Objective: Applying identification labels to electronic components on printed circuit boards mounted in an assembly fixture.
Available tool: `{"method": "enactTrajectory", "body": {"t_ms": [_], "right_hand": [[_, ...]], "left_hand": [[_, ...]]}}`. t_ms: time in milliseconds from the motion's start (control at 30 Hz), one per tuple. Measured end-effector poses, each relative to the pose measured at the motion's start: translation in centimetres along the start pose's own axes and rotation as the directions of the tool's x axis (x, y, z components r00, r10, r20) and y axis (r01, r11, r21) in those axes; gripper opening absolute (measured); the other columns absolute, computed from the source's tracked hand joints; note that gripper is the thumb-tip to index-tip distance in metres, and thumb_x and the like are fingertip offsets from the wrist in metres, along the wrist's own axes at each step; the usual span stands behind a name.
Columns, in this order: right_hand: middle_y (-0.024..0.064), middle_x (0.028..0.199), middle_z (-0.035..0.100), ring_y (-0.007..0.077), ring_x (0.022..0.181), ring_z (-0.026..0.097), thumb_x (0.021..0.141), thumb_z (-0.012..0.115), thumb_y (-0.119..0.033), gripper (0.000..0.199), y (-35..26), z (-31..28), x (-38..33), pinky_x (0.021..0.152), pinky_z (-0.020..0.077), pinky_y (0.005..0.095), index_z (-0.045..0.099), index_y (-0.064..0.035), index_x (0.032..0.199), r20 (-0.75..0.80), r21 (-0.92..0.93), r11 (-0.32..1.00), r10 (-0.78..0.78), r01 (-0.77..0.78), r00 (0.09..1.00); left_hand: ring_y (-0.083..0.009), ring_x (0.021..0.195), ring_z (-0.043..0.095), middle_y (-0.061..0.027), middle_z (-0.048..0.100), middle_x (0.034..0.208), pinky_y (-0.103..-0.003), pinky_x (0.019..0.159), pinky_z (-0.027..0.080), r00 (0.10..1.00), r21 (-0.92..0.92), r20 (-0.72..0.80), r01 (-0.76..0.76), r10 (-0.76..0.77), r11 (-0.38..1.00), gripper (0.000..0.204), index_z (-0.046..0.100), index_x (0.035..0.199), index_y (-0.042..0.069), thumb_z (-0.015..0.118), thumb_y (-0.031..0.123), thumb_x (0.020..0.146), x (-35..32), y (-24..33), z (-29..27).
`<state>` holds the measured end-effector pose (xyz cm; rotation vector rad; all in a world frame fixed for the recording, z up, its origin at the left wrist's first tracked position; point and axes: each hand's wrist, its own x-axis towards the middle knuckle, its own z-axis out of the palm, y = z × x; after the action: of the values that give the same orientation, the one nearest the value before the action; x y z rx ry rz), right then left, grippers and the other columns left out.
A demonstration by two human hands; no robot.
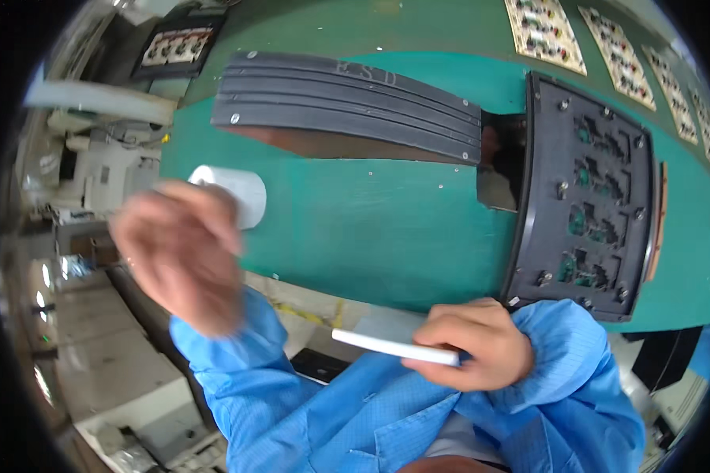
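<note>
In my right hand point(481, 343) is a thin white slab point(393, 348), edge toward me, with a pale grey face point(388, 325) on its far side. The fingers are closed round its right end; its exact kind does not show. My left hand point(180, 248) is raised at the left, above the table's near edge, and smeared by motion, so its grip is unclear. Just beyond it lies a white cylinder point(248, 197), perhaps a roll, partly hidden by the hand. Whether the hand touches it I cannot tell. Both arms wear blue sleeves.
On the green mat point(371, 229) rests a long black grooved bar point(347, 106). A black fixture plate point(596, 197) with cut-outs and metal posts stands at the right. Panels of circuit boards point(544, 31) line the far right; a black tray point(177, 46) with another sits far left.
</note>
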<state>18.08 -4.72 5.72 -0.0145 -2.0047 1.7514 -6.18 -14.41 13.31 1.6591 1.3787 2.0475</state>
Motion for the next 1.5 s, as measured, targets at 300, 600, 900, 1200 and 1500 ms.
{"method": "enactTrajectory", "body": {"t_ms": [300,600,900,1200,1500], "right_hand": [[0.0035,0.080,0.058,0.0214,0.070,0.062,0.079,0.069,-0.014,0.015,5.4,1.9,0.8,0.056,0.0487,0.0332,0.061,-0.0104,0.092,0.000,-0.219,0.960,0.182,-0.177,0.983],[0.0061,0.086,0.052,0.0242,0.076,0.063,0.080,0.063,-0.012,0.021,5.8,1.1,1.1,0.057,0.0523,0.0378,0.054,-0.0096,0.099,0.005,-0.107,0.980,0.168,-0.167,0.986],[0.0047,0.087,0.051,0.0208,0.078,0.062,0.078,0.061,-0.009,0.026,5.6,0.9,1.2,0.058,0.0536,0.0332,0.054,-0.0096,0.104,0.013,-0.077,0.974,0.215,-0.214,0.976],[0.0075,0.088,0.052,0.0243,0.078,0.062,0.080,0.058,-0.013,0.017,5.8,1.6,0.8,0.058,0.0525,0.0379,0.053,-0.0080,0.096,-0.082,-0.105,0.978,0.174,-0.182,0.981],[0.0050,0.085,0.053,0.0232,0.075,0.062,0.080,0.063,-0.011,0.019,5.9,1.7,0.6,0.057,0.0518,0.0360,0.057,-0.0098,0.098,-0.035,-0.110,0.981,0.158,-0.161,0.987]], "left_hand": [[-0.0158,0.067,0.061,-0.0073,0.062,0.081,-0.027,0.056,0.047,0.919,0.725,-0.087,0.324,-0.385,0.608,0.028,0.057,0.107,-0.004,0.061,0.018,0.090,18.6,-21.4,-22.4],[-0.0445,0.093,0.064,-0.0355,0.047,0.122,-0.053,0.080,0.052,0.828,0.804,-0.516,0.380,-0.220,-0.457,0.059,0.037,0.127,-0.001,0.060,0.022,0.078,15.1,-37.4,-32.8],[-0.0497,0.129,0.037,-0.0351,0.033,0.142,-0.049,0.109,0.032,0.849,0.935,-0.348,0.286,-0.398,-0.207,0.071,0.033,0.139,-0.003,0.049,0.036,0.082,15.3,-37.2,-36.8],[-0.0543,0.118,0.042,-0.0391,0.031,0.135,-0.052,0.103,0.037,0.795,0.895,-0.422,0.287,-0.436,-0.341,0.068,0.040,0.130,-0.005,0.058,0.036,0.079,17.2,-39.1,-39.5],[-0.0463,0.103,0.060,-0.0331,0.062,0.105,-0.052,0.090,0.047,0.756,0.911,-0.120,-0.174,-0.643,-0.374,0.050,0.057,0.113,-0.003,0.052,0.041,0.091,20.1,-36.2,-28.3]]}}
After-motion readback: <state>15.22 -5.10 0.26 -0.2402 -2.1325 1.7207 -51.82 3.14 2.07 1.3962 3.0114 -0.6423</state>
